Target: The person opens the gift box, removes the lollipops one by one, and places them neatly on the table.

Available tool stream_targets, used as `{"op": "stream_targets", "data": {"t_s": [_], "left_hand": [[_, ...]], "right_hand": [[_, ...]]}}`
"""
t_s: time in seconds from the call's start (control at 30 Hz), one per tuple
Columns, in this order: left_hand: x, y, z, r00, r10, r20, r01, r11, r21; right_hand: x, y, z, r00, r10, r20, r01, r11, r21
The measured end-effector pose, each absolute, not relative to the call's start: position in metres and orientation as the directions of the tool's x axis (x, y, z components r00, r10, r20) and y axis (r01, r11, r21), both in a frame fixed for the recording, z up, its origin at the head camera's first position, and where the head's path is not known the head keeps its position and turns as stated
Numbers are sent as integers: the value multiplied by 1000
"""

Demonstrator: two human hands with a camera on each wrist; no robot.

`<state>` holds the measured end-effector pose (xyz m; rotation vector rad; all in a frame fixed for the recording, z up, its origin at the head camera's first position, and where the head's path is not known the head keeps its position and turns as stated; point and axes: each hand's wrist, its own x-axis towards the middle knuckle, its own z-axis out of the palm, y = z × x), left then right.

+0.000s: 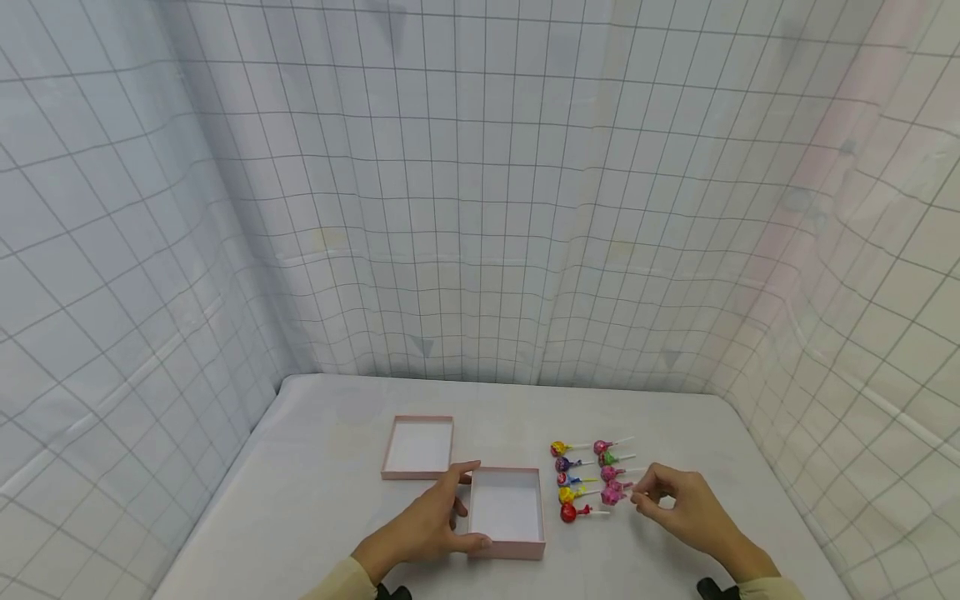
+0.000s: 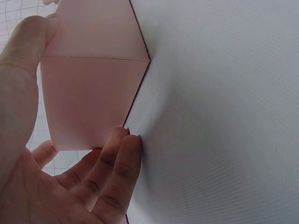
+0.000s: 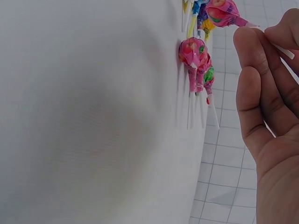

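Observation:
My left hand (image 1: pixel 431 523) grips a pink square box (image 1: pixel 517 550) with a white inside, thumb at the near wall and fingers along its left side. In the left wrist view the fingertips (image 2: pixel 127 144) lie low against the box wall (image 2: pixel 93 98). Between thumb and fingers, my right hand (image 1: pixel 690 510) pinches the white stick of a pink-wrapped lollipop (image 3: pixel 223 13). Its head is lifted above other pink lollipops (image 3: pixel 192 52) in the right wrist view. Beside the box, a red lollipop (image 1: pixel 568 512) and a yellow lollipop (image 1: pixel 567 495) lie with sticks pointing right.
Behind the left hand rests a shallow pink lid (image 1: pixel 408 476), white side up. Several more lollipops lie in two columns, among them a purple one (image 1: pixel 563 464) and a green one (image 1: pixel 607 458). Grid-patterned curtains (image 1: pixel 495 275) enclose the white table (image 1: pixel 315 467) at the back and sides.

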<state>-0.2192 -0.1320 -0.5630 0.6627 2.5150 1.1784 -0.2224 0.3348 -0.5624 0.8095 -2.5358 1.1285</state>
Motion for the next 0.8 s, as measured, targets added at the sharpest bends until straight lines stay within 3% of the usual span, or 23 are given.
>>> {"op": "stream_targets", "data": {"t_s": [0.8], "left_hand": [[-219,-132,-564,-856,513,-57,285,561,777]], "right_hand": [[-219,344,-573,-832,-372,412,-555,561,-614]]}}
